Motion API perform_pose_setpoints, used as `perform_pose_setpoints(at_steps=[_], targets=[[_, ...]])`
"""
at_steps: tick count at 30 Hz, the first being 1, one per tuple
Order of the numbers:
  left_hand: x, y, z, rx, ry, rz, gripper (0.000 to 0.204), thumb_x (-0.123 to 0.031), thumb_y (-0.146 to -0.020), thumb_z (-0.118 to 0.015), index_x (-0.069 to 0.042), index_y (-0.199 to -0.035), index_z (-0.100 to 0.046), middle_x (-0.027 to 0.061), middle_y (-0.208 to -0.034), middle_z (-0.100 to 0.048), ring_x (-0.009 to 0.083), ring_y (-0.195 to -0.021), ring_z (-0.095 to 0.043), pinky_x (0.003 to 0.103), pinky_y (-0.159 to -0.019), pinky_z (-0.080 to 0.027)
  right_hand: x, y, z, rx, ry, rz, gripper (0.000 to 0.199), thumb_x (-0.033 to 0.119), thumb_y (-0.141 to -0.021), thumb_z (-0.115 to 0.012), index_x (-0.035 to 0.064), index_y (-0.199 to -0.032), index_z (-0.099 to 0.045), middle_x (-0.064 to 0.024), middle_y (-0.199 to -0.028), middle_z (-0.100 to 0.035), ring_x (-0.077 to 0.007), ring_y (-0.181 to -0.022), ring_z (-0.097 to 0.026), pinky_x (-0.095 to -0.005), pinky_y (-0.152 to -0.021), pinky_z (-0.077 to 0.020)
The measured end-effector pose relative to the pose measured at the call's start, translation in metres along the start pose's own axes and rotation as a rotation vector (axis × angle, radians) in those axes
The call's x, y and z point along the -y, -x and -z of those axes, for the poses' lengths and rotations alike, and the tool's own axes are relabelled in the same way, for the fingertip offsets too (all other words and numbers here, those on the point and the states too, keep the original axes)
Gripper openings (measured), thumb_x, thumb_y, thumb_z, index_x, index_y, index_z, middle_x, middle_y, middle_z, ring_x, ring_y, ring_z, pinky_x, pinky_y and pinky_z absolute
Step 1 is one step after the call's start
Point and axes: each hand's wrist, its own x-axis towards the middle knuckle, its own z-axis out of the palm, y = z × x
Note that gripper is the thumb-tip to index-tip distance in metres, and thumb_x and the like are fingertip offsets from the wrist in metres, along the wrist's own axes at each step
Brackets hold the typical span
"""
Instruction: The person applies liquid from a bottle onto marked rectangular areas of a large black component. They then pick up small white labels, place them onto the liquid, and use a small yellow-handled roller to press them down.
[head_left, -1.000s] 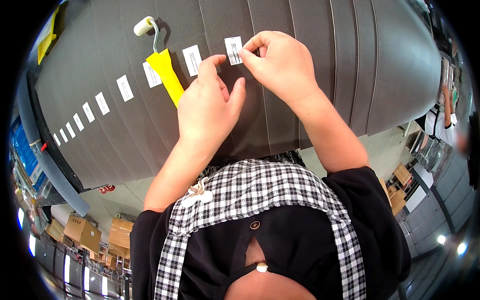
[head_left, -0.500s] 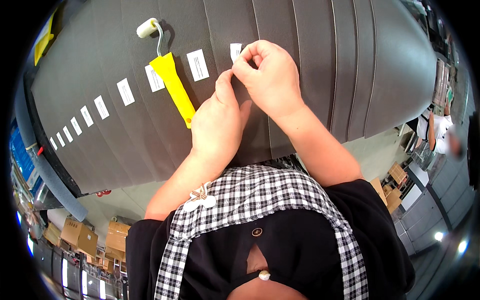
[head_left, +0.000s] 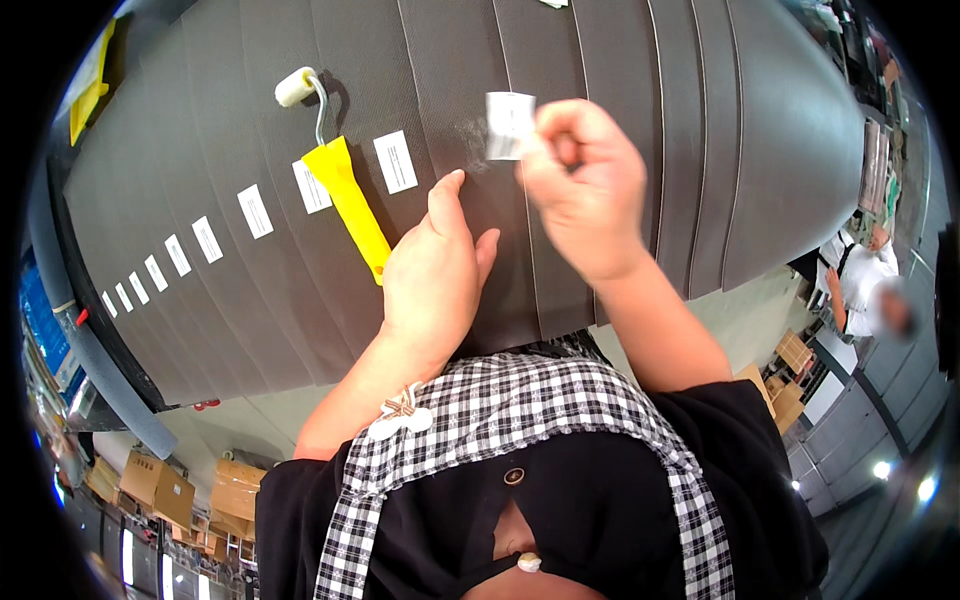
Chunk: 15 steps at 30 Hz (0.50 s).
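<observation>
In the head view, the only one that I have, I see the right hand (head_left: 590, 195) pinching a white label (head_left: 508, 120) at its right edge, between thumb and forefinger. The label is blurred and seems lifted from the dark grooved sheet (head_left: 700, 150), just beside a faint whitish smudge (head_left: 468, 140). The left hand (head_left: 430, 275) has its fingers spread and gripping nothing; whether it touches the sheet, I cannot tell. To its left lies a small paint roller with yellow handle (head_left: 350, 200), crossing one of the labels in a slanting row (head_left: 396, 162). I judge that the step in hand is the handling of this single label. From here, I think the next move calls for a light, steady pinch, so the label does not fold.
</observation>
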Motion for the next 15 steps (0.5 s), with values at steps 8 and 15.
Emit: perform_pose_setpoints(at_steps=[8, 15], targets=[[-0.006, 0.014, 0.011, -0.038, 0.191, 0.080, 0.054, -0.010, -0.084, -0.080, -0.002, -0.129, -0.051, 0.0008, -0.074, -0.059, 0.0133, -0.064, -0.060, 0.027, -0.059, -0.050, -0.009, 0.024, 0.057, 0.186, -0.446, -0.270, 0.007, 0.008, -0.097, -0.068, 0.0030, -0.099, -0.063, 0.0103, -0.076, -0.045, -0.0003, -0.068, -0.038, -0.0175, -0.062, -0.0335], [-0.023, 0.031, 0.010, 0.001, 0.755, 0.099, 0.044, -0.010, -0.082, -0.082, -0.005, -0.119, -0.060, -0.0005, -0.095, -0.059, 0.0068, -0.083, -0.055, 0.024, -0.062, -0.045, -0.012, 0.056, 0.066, 0.239, -0.610, -0.304, 0.006, 0.009, -0.098, -0.069, 0.0055, -0.100, -0.064, 0.0092, -0.082, -0.053, 0.0000, -0.073, -0.043, -0.0178, -0.067, -0.0362]])
